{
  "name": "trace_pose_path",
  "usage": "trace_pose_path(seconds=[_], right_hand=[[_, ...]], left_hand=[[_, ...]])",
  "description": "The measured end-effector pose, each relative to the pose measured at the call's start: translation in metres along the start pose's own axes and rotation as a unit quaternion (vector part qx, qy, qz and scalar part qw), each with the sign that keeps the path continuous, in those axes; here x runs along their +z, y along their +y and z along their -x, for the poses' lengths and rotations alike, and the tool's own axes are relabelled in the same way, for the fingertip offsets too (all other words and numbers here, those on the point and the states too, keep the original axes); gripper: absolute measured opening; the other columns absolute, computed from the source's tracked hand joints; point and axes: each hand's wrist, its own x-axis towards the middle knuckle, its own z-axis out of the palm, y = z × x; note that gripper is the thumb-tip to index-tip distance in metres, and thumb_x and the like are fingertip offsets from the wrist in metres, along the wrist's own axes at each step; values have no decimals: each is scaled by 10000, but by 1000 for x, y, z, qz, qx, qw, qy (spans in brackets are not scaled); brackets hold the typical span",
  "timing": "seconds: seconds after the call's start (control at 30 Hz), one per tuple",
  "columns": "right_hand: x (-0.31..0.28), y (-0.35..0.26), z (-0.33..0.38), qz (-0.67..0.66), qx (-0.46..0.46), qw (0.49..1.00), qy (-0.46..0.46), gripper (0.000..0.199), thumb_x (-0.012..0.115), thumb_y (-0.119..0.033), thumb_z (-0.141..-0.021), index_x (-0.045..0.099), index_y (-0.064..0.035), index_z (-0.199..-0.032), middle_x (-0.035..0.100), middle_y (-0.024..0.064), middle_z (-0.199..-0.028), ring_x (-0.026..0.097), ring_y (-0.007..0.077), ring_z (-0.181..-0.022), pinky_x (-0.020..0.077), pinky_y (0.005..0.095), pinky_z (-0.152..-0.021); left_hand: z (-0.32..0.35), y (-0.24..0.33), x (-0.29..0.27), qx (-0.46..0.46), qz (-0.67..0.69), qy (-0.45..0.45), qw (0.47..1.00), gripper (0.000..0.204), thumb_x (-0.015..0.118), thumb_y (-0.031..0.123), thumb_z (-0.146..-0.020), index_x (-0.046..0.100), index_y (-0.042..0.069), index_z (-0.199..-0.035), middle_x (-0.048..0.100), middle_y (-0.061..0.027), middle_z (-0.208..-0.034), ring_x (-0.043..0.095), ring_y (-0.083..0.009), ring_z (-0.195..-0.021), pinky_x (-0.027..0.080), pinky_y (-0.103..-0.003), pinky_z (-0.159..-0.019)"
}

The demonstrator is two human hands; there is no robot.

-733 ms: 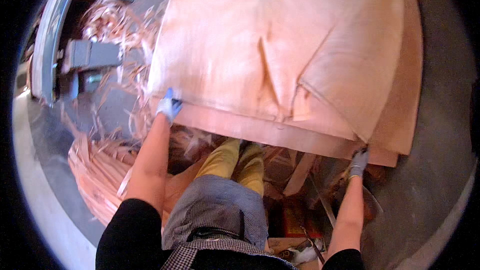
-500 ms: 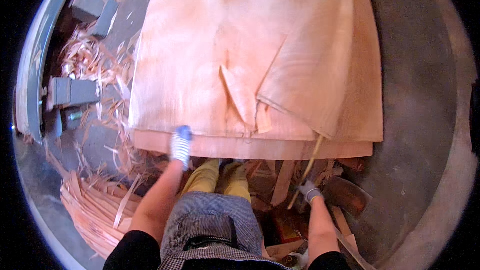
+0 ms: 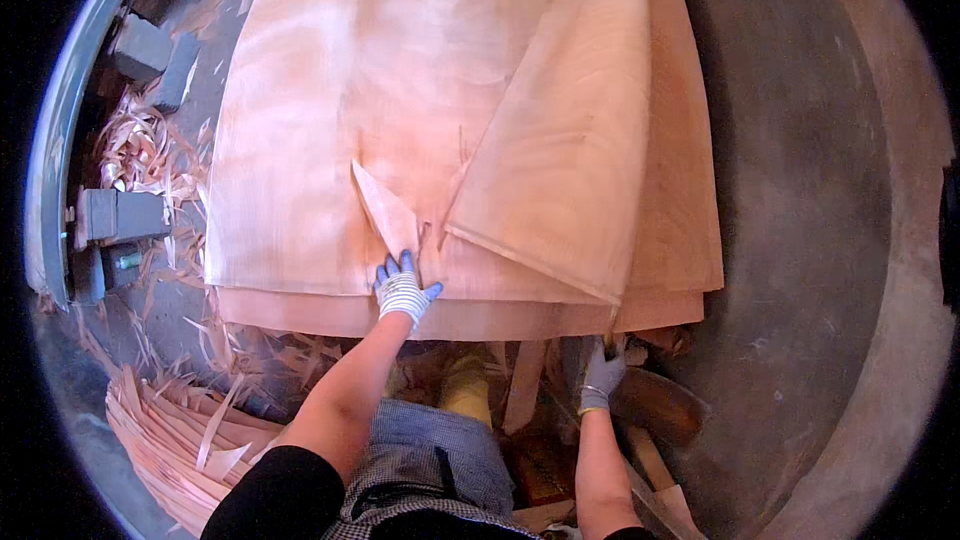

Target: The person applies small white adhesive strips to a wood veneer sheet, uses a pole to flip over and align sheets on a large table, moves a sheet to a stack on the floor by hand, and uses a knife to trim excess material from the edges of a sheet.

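A wide stack of thin pinkish wood veneer sheets [image 3: 300, 190] lies in front of me. My left hand [image 3: 404, 292], in a striped glove with blue fingertips, rests near its front edge with fingers spread. The fingertips touch the base of a raised pointed veneer flap [image 3: 387, 208]. On the right, the top sheet is folded over into a large loose flap [image 3: 570, 170]. Just below that flap's lower corner, my gloved right hand [image 3: 602, 376] is closed around a thin wooden stick [image 3: 614, 316]. Most of the stick is hidden by the hand.
Veneer scraps [image 3: 135, 145] litter the floor at the left, beside grey blocks [image 3: 125, 215] and a blue metal rail [image 3: 48, 190]. A bundle of veneer strips [image 3: 165, 440] lies at the lower left. Below my right hand are a brown curved piece [image 3: 655, 408] and boards [image 3: 650, 458].
My left hand has moved right along the front edge and settled beside the pointed flap. My right hand has risen toward the folded corner with the stick. The view has shifted slightly right.
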Motion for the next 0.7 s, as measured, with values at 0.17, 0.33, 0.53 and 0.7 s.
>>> trace_pose_path(seconds=[0.17,0.33,0.53,0.7], right_hand=[[-28,131,-30,129,85,987,-42,429,556,-270,-799,512,45,-1087,562,236,-1026,537,361,-955,418,389,-804],[-54,175,-49,168,115,957,-206,393,538,-227,-804,509,47,-1085,567,225,-1026,538,367,-955,419,388,-809],[-60,155,-56,84,41,971,-222,372,546,-205,-816,506,61,-1073,594,221,-923,576,310,-822,436,342,-711],[-51,167,-51,64,63,960,-265,387,549,-222,-817,503,72,-1064,600,218,-909,578,318,-791,435,353,-689]], left_hand=[[-2,0,15,-30,-41,28,998,864,675,425,-633,270,72,-1311,218,-223,-1347,249,-394,-1211,226,-463,-996],[28,-11,11,55,-49,131,989,478,589,235,-705,467,35,-1122,512,-181,-1059,498,-307,-972,384,-405,-861],[146,-129,46,153,-308,-234,909,241,474,213,-777,645,143,-932,633,-54,-821,601,-185,-806,390,-386,-770],[144,-113,11,215,-280,-254,900,220,526,292,-749,672,132,-788,641,-97,-798,616,-261,-776,465,-372,-661]])
